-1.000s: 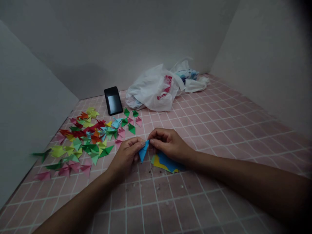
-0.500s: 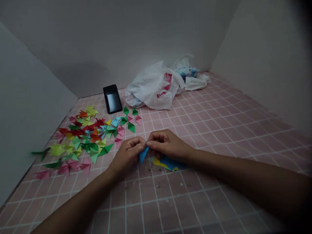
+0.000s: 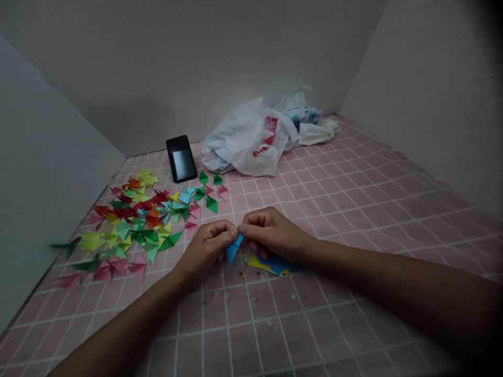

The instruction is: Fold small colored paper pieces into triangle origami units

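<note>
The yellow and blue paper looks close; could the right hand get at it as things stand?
Probably yes: the right hand sits just above the yellow and blue paper, nothing between, though it pinches the blue folded paper.

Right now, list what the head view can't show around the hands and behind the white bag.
Head view:
Blue folded paper: top hidden by the left hand and right hand.
Yellow-and-blue paper: partly covered by the right hand.
Blue-patterned bundle: partly hidden by the white plastic bag, too small to identify.
</note>
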Motion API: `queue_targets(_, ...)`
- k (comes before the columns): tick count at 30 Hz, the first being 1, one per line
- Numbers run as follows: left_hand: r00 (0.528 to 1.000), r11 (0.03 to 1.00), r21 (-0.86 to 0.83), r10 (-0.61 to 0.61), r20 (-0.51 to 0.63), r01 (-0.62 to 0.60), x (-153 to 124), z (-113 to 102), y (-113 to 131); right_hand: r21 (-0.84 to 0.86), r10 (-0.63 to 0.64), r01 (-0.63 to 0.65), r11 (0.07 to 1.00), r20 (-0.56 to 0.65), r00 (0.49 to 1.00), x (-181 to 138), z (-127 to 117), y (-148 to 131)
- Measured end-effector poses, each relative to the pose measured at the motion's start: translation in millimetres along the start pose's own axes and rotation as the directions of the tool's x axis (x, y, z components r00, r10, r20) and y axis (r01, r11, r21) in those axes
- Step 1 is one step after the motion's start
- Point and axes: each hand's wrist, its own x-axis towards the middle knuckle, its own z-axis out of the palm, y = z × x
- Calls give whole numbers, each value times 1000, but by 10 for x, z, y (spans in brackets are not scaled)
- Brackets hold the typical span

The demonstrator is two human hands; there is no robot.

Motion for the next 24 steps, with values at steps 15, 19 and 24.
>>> queue_targets(15, 999, 984, -173, -49, -17, 45, 26, -22, -41, 47, -42, 45, 998, -46, 998, -9, -14, -32)
queue_targets(19, 1000, 972, -234, -30, 4, 30, 32, -24, -30, 42, -92, 93, 995, -43, 995, -15, -10, -30)
queue_targets(24, 981, 904, -411, -46, 186, 120, 24, -29, 20, 86, -176, 180, 980, -58, 983, -24, -11, -47)
